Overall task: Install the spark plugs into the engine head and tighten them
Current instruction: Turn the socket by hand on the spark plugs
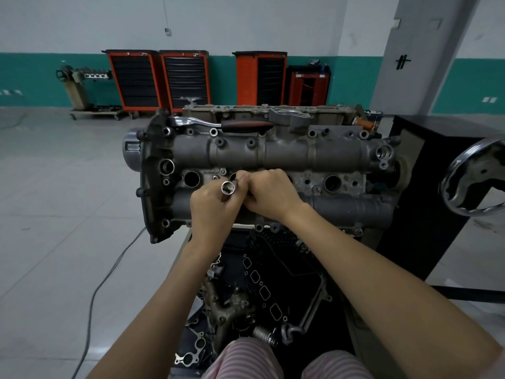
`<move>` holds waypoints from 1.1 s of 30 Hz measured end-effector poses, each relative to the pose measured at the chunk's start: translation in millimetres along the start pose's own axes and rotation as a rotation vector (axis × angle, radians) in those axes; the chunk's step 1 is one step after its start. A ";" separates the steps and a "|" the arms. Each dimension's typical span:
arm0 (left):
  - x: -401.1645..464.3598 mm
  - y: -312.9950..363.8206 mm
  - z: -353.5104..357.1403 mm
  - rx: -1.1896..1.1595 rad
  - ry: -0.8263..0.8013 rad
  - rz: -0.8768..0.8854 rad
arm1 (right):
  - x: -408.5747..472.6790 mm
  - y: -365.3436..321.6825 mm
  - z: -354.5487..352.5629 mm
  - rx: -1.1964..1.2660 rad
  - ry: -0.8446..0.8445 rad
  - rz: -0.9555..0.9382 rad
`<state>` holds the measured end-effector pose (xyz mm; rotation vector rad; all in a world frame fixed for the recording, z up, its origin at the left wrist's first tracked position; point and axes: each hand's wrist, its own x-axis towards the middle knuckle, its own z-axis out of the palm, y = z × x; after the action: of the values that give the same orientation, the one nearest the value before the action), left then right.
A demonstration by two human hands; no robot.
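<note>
Gripping the socket in our left hand while our right hand pinches something hidden, we hold it just above the engine head, open end toward us, nearest well directly beyond.

grey engine head, orange tool cabinets, pink-striped trousers

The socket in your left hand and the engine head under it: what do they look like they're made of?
Socket: looks like polished, chromed steel; bright mirror-like rim with a dark hollow bore. The left hand grips it, with the right hand against it.
Engine head: looks like cast aluminium, matte grey with a grainy, stained surface and rounded cast bosses. The exact alloy can't be told.
</note>
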<state>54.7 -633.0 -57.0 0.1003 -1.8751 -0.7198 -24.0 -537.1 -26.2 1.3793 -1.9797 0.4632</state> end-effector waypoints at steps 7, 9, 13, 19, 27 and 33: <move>-3.1 1.5 -3.6 0.002 -0.017 0.040 | 1.9 0.9 4.2 0.025 -0.029 0.048; -4.0 0.8 -3.4 -0.024 -0.018 0.017 | 2.5 2.3 7.4 0.016 -0.046 0.036; -2.9 1.0 -1.3 0.011 -0.015 0.004 | 2.9 1.5 6.7 -0.002 -0.044 0.006; 1.2 3.4 -1.0 0.079 0.008 0.019 | -0.5 0.4 4.0 0.000 0.034 -0.007; -5.2 -0.2 -1.4 -0.023 -0.006 -0.011 | 2.1 1.6 8.4 0.020 -0.017 0.016; -0.5 -0.2 0.7 0.052 0.014 -0.014 | 0.0 0.2 3.3 0.013 0.082 -0.010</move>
<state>54.2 -632.7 -57.6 0.1517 -1.8822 -0.6782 -25.2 -539.1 -28.5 1.3557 -1.9065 0.5202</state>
